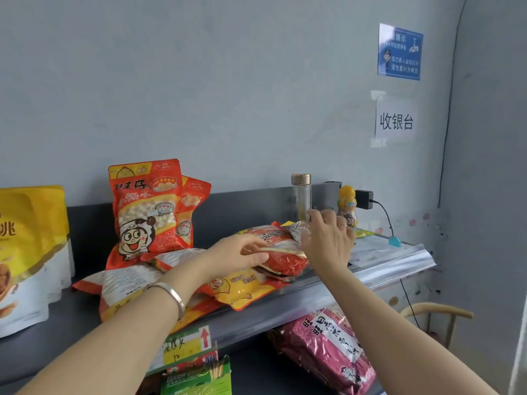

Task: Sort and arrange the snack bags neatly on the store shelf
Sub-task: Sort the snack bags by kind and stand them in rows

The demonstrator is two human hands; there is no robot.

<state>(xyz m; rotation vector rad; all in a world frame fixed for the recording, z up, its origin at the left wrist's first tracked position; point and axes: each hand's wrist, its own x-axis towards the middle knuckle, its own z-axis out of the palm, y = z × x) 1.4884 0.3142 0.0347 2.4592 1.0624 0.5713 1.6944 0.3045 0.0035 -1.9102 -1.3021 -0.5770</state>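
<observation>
On the dark top shelf (pixel 85 315) two orange-red snack bags (pixel 145 206) stand upright against the back panel. Below them several orange and yellow bags (pixel 236 286) lie flat in a loose pile. A red bag (pixel 285 259) lies on top of the pile. My left hand (pixel 242 253) grips the red bag's near left edge. My right hand (pixel 328 240) rests with fingers bent on the red bag's right end, at its clear crinkled seal. Tall yellow and white bags (pixel 28 252) stand at the far left.
A clear bottle (pixel 301 195), a small yellow bottle (pixel 348 206) and a black plug with cable (pixel 365 199) stand at the shelf's back right. A magenta bag (pixel 328 349) and green box (pixel 196 377) sit on the shelf below. A wooden chair (pixel 436 317) stands at the right.
</observation>
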